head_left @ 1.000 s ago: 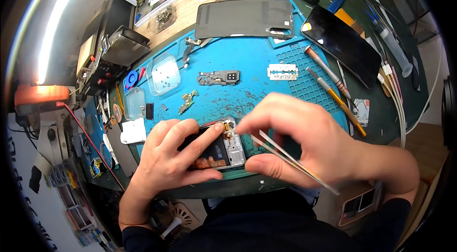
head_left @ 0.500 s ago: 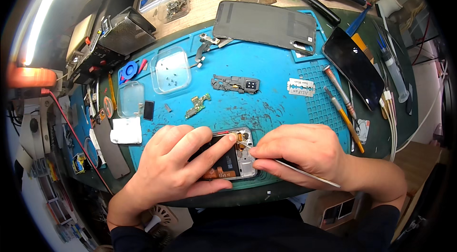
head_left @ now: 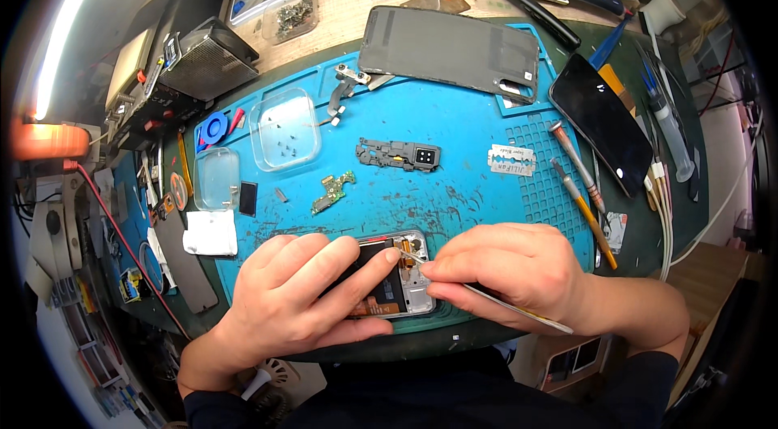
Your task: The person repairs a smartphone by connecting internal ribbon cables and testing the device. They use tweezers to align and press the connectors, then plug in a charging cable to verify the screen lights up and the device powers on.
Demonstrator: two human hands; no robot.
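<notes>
One left hand (head_left: 304, 291), partly open, rests on the opened phone (head_left: 417, 299). I see the right hand (head_left: 519, 273) pinching tweezers (head_left: 531, 315).

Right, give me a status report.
Left hand on opened phone. Right hand pinching tweezers, pointed into phone. In the way: left hand, hiding part of phone.

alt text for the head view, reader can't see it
A person's left hand rests on an opened phone on a blue mat while the right hand holds tweezers at its exposed interior. Beyond lie a green circuit board and a razor blade.
</notes>
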